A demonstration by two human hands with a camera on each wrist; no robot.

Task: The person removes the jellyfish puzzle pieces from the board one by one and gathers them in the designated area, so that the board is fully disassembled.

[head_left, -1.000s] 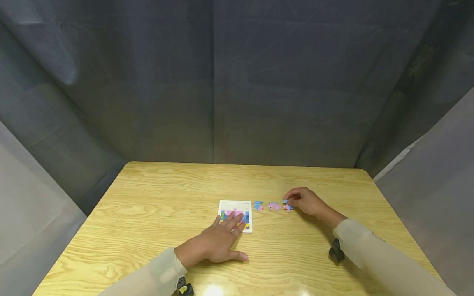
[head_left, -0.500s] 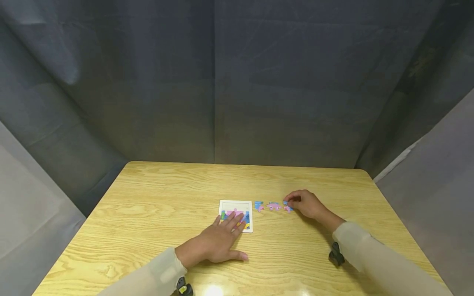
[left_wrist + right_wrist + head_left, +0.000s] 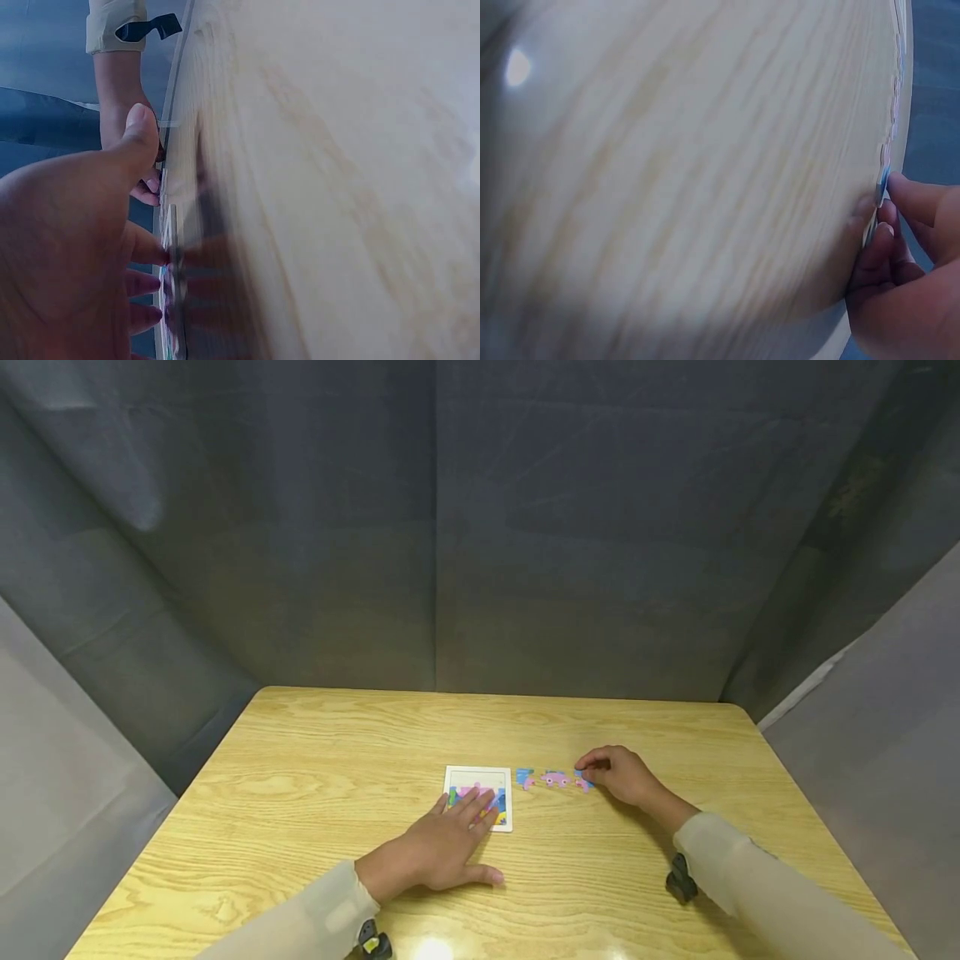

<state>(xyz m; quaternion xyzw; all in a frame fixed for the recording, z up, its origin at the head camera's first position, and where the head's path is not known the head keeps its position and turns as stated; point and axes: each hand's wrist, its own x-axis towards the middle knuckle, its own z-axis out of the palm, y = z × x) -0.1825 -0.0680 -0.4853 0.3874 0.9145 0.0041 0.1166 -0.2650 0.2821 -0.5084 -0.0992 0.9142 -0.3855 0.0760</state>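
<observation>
My left hand (image 3: 446, 850) lies with fingers spread over the lower part of a white-framed jigsaw puzzle board (image 3: 467, 778). Assembled pink, blue and yellow pieces show around those fingers, while the upper part of the board is bare and pale. In the left wrist view the fingertips rest on the thin board's edge (image 3: 175, 232). To the right of the board, my right hand (image 3: 617, 772) pinches a blue and pink puzzle piece (image 3: 583, 784) at the table surface; its right side is hidden by the fingers. The right wrist view shows the thumb at this piece's blue edge (image 3: 883, 180).
Between the board and my right hand lie two more pieces in a row: a blue and pink one (image 3: 524, 778) and a pink one with eyes (image 3: 556, 779). The wooden table (image 3: 337, 752) ends at a dark curtain (image 3: 360, 568) behind.
The right hand has shifted very slightly toward me with the piece between its fingers. The left hand stays in place on the board.
</observation>
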